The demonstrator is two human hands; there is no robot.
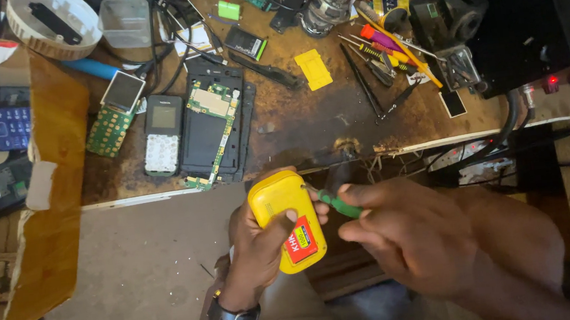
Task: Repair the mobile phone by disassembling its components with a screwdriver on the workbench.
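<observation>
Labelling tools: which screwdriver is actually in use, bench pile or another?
The green-handled screwdriver, pinched in the right hand against the yellow phone held by the left hand. The others lie untouched on the bench.

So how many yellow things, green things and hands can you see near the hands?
Yellow things: 2, the yellow phone in the left hand and the yellow sheet
Green things: 1, the green-handled tool in the right hand
Hands: 2
Total: 5

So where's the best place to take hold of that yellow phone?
Across its long edges, from behind, as the left hand does. The yellow phone is a slim rounded slab, back facing up, and that leaves the top edge free where the green screwdriver meets it.
</observation>
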